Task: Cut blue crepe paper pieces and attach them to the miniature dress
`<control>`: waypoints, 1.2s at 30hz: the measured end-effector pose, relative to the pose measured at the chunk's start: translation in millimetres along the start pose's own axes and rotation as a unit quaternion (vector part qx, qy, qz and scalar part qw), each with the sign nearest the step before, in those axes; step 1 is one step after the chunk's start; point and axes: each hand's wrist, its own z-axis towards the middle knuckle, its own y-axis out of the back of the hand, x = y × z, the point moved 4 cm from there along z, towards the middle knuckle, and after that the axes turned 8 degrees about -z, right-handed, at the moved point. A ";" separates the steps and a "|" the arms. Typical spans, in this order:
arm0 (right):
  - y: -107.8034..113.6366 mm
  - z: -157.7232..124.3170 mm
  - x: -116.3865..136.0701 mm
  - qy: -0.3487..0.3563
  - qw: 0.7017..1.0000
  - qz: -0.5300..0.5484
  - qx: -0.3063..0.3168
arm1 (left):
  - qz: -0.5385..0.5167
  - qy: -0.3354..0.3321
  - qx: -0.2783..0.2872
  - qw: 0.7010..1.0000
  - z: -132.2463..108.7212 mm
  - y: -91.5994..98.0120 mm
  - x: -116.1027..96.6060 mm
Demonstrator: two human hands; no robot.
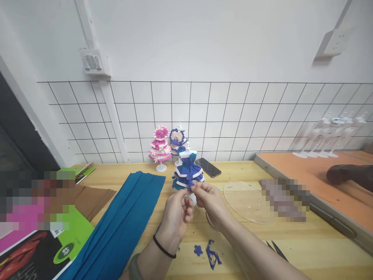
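A small tiered dress of blue crepe paper with white trim (190, 170) stands upright on a white doll-sized stand, straight ahead of me. At the front of its skirt, my left hand (179, 212) and my right hand (212, 201) meet with their fingertips pinched together. Between the fingertips is a small dark blue paper piece (190, 185); its exact shape is partly hidden. The hands cover the lower skirt and part of the stand's base. Below them on the table lie a blue flower cut-out (198, 250) and a torn blue paper scrap (213, 255).
Behind stand a pink paper dress (160, 144), another blue-and-cream one (177, 140) and a phone (208, 167). Teal crepe paper (125, 221) and brown paper (92, 200) lie left. Rightward are a clear round sheet (243, 202), scissors blades (276, 251) and an orange surface (309, 167) bearing several white stands.
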 end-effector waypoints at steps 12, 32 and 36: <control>3.5 -5.1 -2.0 -0.037 0.999 0.008 -0.005 | 0.054 -0.034 -0.060 0.996 -5.4 2.0 23.6; 74.9 -13.8 18.9 -0.005 0.989 -0.134 -0.064 | -0.001 0.010 -0.053 0.999 14.2 18.5 36.5; 68.2 -3.5 69.8 0.103 0.959 -0.246 -0.096 | -0.001 0.010 -0.052 0.999 14.6 18.2 37.0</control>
